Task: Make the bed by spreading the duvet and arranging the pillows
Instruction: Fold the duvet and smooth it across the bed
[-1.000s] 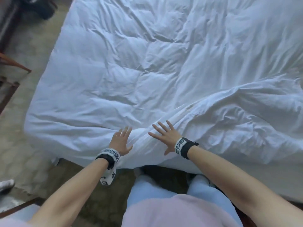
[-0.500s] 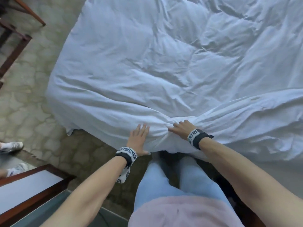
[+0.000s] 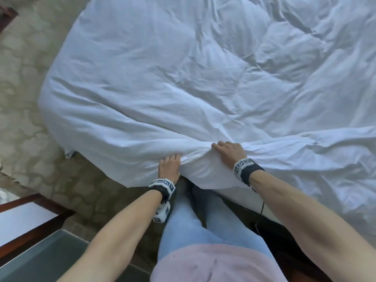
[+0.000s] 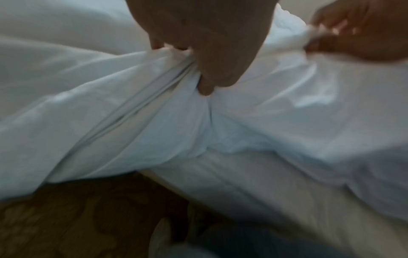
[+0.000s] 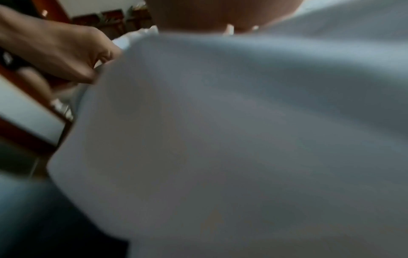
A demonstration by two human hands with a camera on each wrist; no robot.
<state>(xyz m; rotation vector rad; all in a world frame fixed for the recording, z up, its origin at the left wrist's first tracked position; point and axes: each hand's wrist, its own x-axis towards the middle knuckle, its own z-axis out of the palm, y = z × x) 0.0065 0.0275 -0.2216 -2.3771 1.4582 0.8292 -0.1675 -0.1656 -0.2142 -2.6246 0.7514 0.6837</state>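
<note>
Hands bunch the duvet (image 3: 183, 82) edge: our left hand (image 3: 169, 166) and right hand (image 3: 231, 152) both pinch it. Beyond our grip it lies crumpled across the bed. No pillows show yet.

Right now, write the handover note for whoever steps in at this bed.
Left hand: grips a bunched fold of the duvet at the near edge of the bed.
Right hand: fingers curled into the same ridge of duvet, beside the left.
Duvet: covers the bed ahead, wrinkled; a thick fold runs off to the right along the near edge.
Done: duvet is on the bed, both hands hold it.
Left: pull and smooth the duvet flat, then arrange the pillows; none are in view.
</note>
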